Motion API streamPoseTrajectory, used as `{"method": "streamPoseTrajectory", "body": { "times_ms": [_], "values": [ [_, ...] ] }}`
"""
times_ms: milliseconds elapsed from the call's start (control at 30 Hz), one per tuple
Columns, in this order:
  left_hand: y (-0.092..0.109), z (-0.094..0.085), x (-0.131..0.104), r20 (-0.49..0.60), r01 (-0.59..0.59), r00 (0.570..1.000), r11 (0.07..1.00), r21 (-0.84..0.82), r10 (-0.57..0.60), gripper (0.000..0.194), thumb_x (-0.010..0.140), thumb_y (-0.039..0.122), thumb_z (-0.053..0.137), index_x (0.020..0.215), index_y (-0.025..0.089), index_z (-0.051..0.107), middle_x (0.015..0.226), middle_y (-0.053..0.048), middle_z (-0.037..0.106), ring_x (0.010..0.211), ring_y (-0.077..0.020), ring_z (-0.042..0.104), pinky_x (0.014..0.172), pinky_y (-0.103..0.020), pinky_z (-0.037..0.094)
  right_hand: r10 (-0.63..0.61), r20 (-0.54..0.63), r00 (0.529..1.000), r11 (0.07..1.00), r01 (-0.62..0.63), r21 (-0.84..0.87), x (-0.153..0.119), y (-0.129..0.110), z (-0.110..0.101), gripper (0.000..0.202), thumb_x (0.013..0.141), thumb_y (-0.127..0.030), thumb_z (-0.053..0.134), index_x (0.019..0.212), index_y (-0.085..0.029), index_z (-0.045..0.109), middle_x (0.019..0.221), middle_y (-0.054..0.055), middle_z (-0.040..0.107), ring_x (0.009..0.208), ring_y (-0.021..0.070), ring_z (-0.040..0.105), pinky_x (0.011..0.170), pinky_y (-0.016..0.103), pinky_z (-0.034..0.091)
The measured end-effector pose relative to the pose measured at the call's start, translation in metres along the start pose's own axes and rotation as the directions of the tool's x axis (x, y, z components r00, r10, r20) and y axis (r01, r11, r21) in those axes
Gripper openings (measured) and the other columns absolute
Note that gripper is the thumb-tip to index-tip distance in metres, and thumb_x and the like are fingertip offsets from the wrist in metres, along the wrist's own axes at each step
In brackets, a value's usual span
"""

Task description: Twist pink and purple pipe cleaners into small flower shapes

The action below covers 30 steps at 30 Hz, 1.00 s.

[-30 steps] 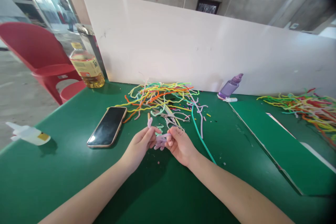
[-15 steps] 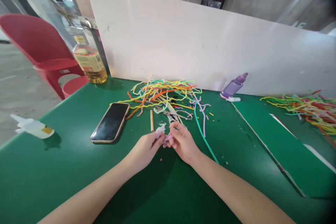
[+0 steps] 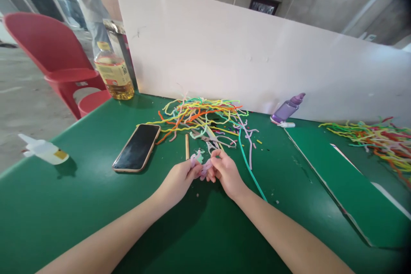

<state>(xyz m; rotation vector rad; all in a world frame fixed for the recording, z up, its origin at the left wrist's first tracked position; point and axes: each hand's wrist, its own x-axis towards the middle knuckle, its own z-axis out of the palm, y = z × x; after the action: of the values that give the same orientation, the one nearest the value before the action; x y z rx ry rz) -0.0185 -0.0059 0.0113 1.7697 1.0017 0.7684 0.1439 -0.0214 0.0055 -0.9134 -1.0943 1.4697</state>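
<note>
Green bench (image 3: 90,205), white panel (image 3: 205,47) along far edge, red chair (image 3: 51,47) off far left. Left hand (image 3: 178,180) closed, thumb and fingers pinching a lilac piece (image 3: 207,166); right hand (image 3: 228,175) pinches its right end, other fingers curled. Lilac piece is centre, between both hands; details small, partly hidden. Mint bit (image 3: 199,155) just beyond it, can't tell if joined. Wooden stick (image 3: 187,145) just beyond left hand, scissors (image 3: 224,141) just beyond right hand. Tangled coloured strips (image 3: 199,113) far centre. Phone (image 3: 137,147) left, white nozzle bottle (image 3: 46,151) farther left. Purple bottle (image 3: 285,110) far right of centre, green board (image 3: 346,188) right.
</note>
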Motion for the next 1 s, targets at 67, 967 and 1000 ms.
{"method": "streamPoseTrajectory", "body": {
  "times_ms": [67,967,1000],
  "values": [
    [0.002,0.000,-0.001,-0.022,-0.003,1.000,1.000,0.021,0.004,0.027,0.088,0.030,0.042,0.067,0.019,0.054,0.067,-0.001,0.059,0.064,-0.0166,0.053,0.063,-0.024,0.037,-0.013,-0.001,1.000,0.999,0.013,-0.044,-0.002,0.001,0.002,0.023,0.081,-0.038,0.056,0.084,-0.022,0.039,0.047,-0.011,0.043,0.039,0.0076,0.041,0.050,0.024,0.043],
    [0.019,0.014,-0.010,-0.239,-0.130,0.970,0.737,-0.663,-0.043,0.023,0.090,0.035,0.044,0.083,0.017,0.057,0.087,-0.005,0.060,0.060,-0.0121,0.051,0.061,-0.027,0.043,-0.141,-0.375,0.916,0.983,0.085,-0.164,-0.005,-0.004,0.009,0.044,0.086,-0.050,0.043,0.057,-0.018,0.053,0.041,-0.005,0.034,0.039,0.0101,0.041,0.044,0.025,0.036],
    [0.019,0.015,-0.010,-0.257,-0.142,0.965,0.729,-0.669,-0.048,0.023,0.090,0.035,0.044,0.084,0.017,0.058,0.086,-0.005,0.059,0.062,-0.0123,0.051,0.063,-0.027,0.043,-0.135,-0.386,0.913,0.989,0.099,-0.112,-0.004,-0.004,0.009,0.044,0.086,-0.049,0.044,0.057,-0.018,0.054,0.042,-0.005,0.035,0.040,0.0101,0.041,0.044,0.025,0.036]
  ]
}}
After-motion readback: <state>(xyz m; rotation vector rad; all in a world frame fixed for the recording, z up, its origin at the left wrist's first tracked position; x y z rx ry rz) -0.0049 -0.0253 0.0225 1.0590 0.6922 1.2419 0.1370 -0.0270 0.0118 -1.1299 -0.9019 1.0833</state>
